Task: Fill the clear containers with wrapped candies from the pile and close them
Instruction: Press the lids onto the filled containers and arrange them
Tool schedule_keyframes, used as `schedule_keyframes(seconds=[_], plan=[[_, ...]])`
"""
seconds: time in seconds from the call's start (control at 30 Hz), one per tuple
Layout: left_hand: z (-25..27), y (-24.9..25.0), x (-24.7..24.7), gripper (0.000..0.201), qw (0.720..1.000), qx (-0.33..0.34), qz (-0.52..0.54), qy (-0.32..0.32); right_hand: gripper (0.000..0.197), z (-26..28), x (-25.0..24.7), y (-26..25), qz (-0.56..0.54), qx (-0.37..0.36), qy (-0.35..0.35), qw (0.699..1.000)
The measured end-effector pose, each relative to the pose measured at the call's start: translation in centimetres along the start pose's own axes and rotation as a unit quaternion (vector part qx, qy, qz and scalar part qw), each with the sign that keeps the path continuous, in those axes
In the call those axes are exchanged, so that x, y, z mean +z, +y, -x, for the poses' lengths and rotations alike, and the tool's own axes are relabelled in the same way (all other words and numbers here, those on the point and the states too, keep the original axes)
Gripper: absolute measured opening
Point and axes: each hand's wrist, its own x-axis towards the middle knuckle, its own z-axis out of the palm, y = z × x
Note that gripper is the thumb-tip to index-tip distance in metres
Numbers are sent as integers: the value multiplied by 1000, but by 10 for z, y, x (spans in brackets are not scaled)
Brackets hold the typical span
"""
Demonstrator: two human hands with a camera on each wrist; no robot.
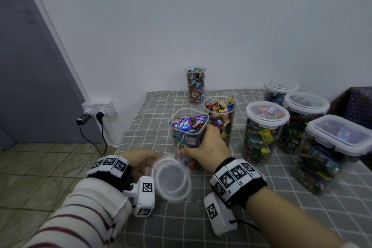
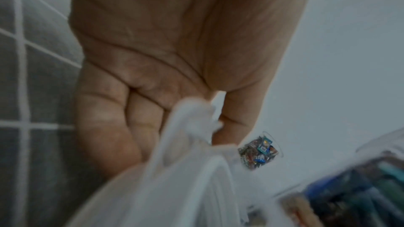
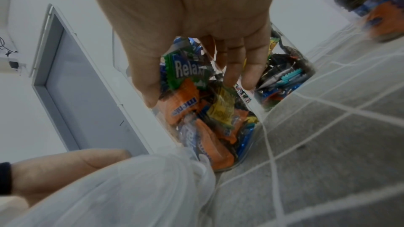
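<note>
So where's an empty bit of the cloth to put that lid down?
The near right cloth, beside the right hand's arm and in front of the lidded jars, is bare. So is the far left corner, left of the tall thin jar. The right side is packed with jars.

light was dim, flat and cool in all three views; no source was visible and shadows were soft. head view: sharp at centre, straight lines bowed toward the edges. left wrist view: the lid [image 2: 174,187] was smeared with blur, the candies at the lower right were out of focus. right wrist view: foreground soft, corners stretched and noisy.
</note>
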Motion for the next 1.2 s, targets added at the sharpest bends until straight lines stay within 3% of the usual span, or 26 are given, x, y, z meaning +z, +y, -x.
schedule_keyframes(seconds=[0.1, 0.3, 0.37, 0.47, 0.53, 0.67, 0.77, 0.87, 0.97, 1.03, 1.1, 1.2], plan=[[5, 5, -9, 21, 998, 63, 2, 28, 83, 0, -1, 1, -6, 2, -3, 1000], [28, 26, -25, 13, 952, 205, -50, 221, 83, 0, 0, 2, -2, 0, -13, 1000], [31, 28, -31, 14, 924, 226, -79, 298, 82, -1, 1, 2, 0, -1, -13, 1000], [32, 35, -37, 19, 861, 287, -137, 398, 81, -4, 1, 2, 6, -2, -21, 1000], [32, 40, -37, 25, 835, 333, -118, 421, 81, -6, 2, 2, 16, -3, -31, 999], [34, 57, -26, 31, 826, 390, -32, 407, 79, -7, 2, 1, 18, -5, -46, 999], [45, 75, 0, 28, 796, 456, 26, 398, 79, -7, 2, 1, 18, -8, -49, 999], [61, 84, 33, 18, 738, 536, -81, 402, 80, -8, 1, 1, 18, -4, -49, 999], [64, 74, 51, 23, 613, 618, -264, 416, 81, -8, 1, 1, 18, -1, -47, 999], [56, 62, 53, 26, 551, 647, -337, 404, 81, -7, 1, 0, 19, 1, -46, 999], [50, 52, 55, 23, 521, 666, -360, 394, 82, -7, 1, 0, 20, 2, -46, 999], [46, 44, 57, 19, 503, 688, -362, 378, 84, -6, 0, 0, 15, 0, -46, 999]])
